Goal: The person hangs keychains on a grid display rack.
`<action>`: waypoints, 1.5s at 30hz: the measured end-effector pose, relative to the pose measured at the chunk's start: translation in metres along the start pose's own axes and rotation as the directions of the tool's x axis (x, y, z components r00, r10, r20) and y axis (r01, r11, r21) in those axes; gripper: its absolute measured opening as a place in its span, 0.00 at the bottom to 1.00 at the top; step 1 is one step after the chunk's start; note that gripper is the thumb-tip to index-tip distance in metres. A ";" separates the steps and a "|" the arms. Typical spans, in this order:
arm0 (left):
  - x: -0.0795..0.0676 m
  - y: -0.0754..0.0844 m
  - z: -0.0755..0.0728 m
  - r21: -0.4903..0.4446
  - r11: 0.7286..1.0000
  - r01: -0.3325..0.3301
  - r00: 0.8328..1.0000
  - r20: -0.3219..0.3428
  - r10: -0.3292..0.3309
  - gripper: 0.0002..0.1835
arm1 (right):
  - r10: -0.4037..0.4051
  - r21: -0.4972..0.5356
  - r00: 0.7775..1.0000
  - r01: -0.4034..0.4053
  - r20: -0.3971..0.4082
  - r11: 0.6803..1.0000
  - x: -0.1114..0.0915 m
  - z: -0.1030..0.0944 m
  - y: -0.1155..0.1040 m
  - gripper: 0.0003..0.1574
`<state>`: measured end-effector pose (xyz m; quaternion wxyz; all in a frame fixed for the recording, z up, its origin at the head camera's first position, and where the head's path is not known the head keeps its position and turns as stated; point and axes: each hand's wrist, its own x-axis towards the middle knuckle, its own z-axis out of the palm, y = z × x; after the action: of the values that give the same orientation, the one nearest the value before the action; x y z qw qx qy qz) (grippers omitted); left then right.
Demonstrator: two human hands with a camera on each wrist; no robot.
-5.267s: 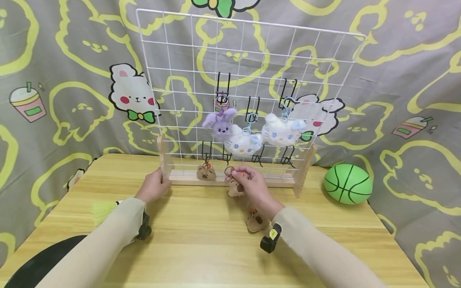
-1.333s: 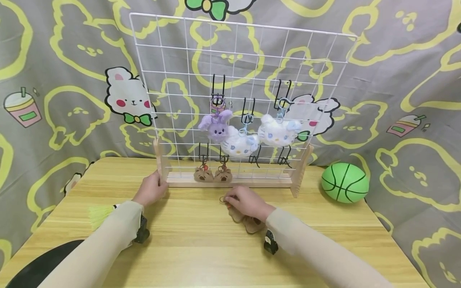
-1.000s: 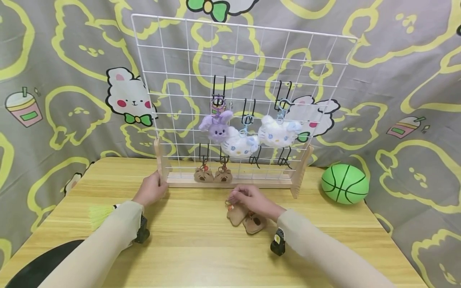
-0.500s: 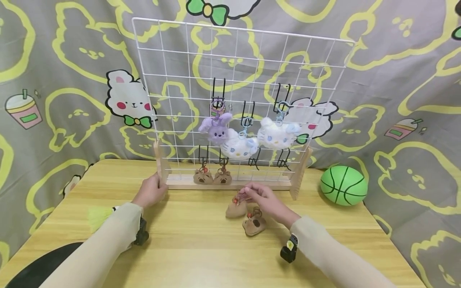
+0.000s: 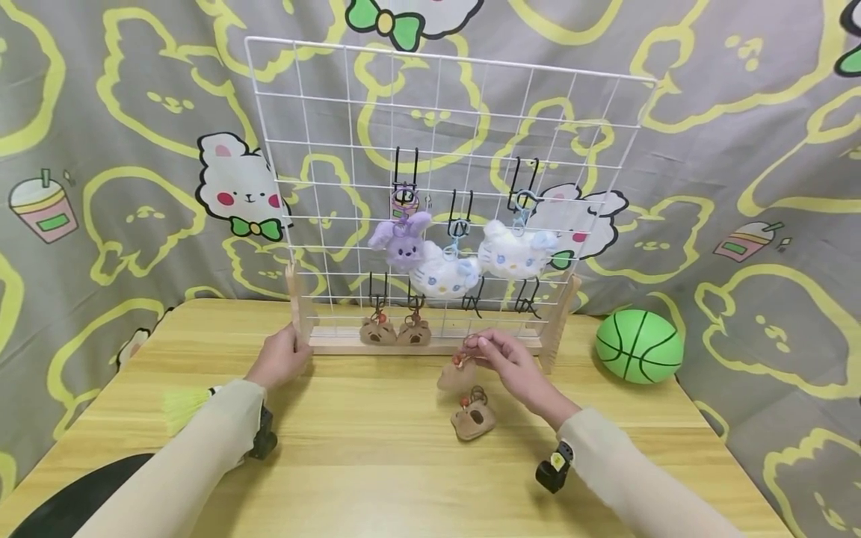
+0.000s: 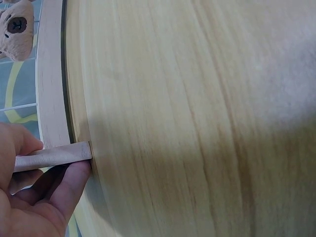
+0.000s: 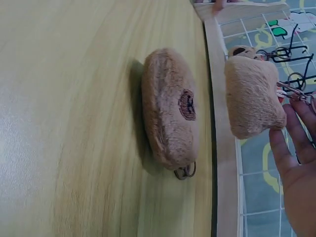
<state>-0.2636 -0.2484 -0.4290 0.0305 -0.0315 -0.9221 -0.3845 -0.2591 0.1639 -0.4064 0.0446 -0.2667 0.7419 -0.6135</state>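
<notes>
My left hand [image 5: 277, 359] grips the left wooden foot [image 5: 298, 302] of a white wire grid rack [image 5: 444, 119]; the left wrist view shows thumb and fingers on either side of the foot's end [image 6: 59, 156]. With its fingertips my right hand [image 5: 516, 370] pinches the ring of a brown plush keychain [image 5: 455, 377], which dangles in front of the rack's base. In the right wrist view the back of this keychain [image 7: 252, 96] faces the camera. Another brown plush keychain [image 5: 473, 421] lies on the table below. Two matching plush keychains [image 5: 378, 331] hang from lower hooks.
Higher black hooks carry a purple plush keychain [image 5: 406, 245] and two white cat plush keychains [image 5: 516, 252]. Lower hooks [image 5: 528, 297] at the right hold nothing. A green ball [image 5: 639, 346] sits right of the rack. A yellow shuttlecock [image 5: 184, 409] and a black round object [image 5: 81, 497] are at left.
A second brown plush keychain now hangs on a lower hook. My right hand has picked up another from the table and lifted it up and rightward. My left hand stays on the foot.
</notes>
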 end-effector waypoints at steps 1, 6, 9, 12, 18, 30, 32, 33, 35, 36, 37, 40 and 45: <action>0.000 0.000 0.000 -0.001 1.000 0.001 1.000 0.001 -0.001 0.29 | 0.001 0.009 1.000 -0.001 -0.015 1.000 0.000 -0.001 0.000 0.22; 0.000 -0.001 -0.001 -0.002 1.000 0.007 1.000 0.002 -0.007 0.29 | 0.006 0.060 0.998 -0.002 -0.069 0.998 0.002 -0.004 -0.003 0.23; 0.001 -0.002 -0.001 0.000 1.000 0.004 1.000 -0.001 -0.004 0.29 | 0.010 0.068 0.996 -0.004 -0.086 0.998 0.004 -0.006 -0.004 0.24; 0.000 -0.003 -0.001 -0.004 1.000 0.010 1.000 0.002 -0.009 0.29 | 0.025 0.075 0.994 -0.017 -0.106 0.997 0.006 -0.007 -0.005 0.24; 0.000 -0.002 0.000 -0.013 1.000 0.014 1.000 0.013 -0.014 0.31 | 0.074 0.106 0.986 -0.058 -0.148 0.993 0.013 -0.009 -0.002 0.22; 0.001 -0.001 0.001 -0.013 1.000 0.020 1.000 0.008 -0.020 0.30 | 0.180 0.149 0.964 -0.153 -0.193 0.977 0.029 -0.007 0.000 0.16; 0.001 -0.001 0.001 -0.013 1.000 0.018 1.000 0.004 -0.017 0.29 | 0.189 0.147 0.962 -0.162 -0.198 0.976 0.031 -0.006 0.002 0.16; 0.001 -0.001 0.001 -0.012 1.000 0.012 1.000 0.004 -0.012 0.29 | 0.194 0.143 0.960 -0.167 -0.202 0.976 0.032 -0.006 0.002 0.16; 0.001 -0.001 0.001 -0.011 1.000 0.013 1.000 0.003 -0.013 0.29 | 0.204 0.141 0.955 -0.176 -0.214 0.974 0.035 -0.005 0.004 0.17; 0.001 -0.001 0.001 -0.009 1.000 0.014 1.000 0.001 -0.014 0.29 | 0.207 0.139 0.953 -0.179 -0.220 0.974 0.036 -0.005 0.005 0.17; 0.001 -0.001 0.000 -0.008 1.000 0.014 1.000 0.003 -0.014 0.29 | 0.207 0.136 0.952 -0.180 -0.225 0.974 0.038 -0.004 0.005 0.18; 0.000 0.000 0.000 -0.005 1.000 0.025 1.000 0.006 -0.025 0.29 | 0.215 0.138 0.945 -0.185 -0.247 0.973 0.042 -0.002 0.006 0.19; -0.001 0.001 0.000 -0.008 1.000 0.024 1.000 0.009 -0.024 0.29 | 0.232 0.140 0.932 -0.199 -0.279 0.970 0.048 0.002 0.006 0.21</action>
<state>-0.2626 -0.2476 -0.4280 0.0216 -0.0224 -0.9210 -0.3882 -0.3016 0.1414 -0.4002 0.0158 -0.0869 0.7304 -0.6773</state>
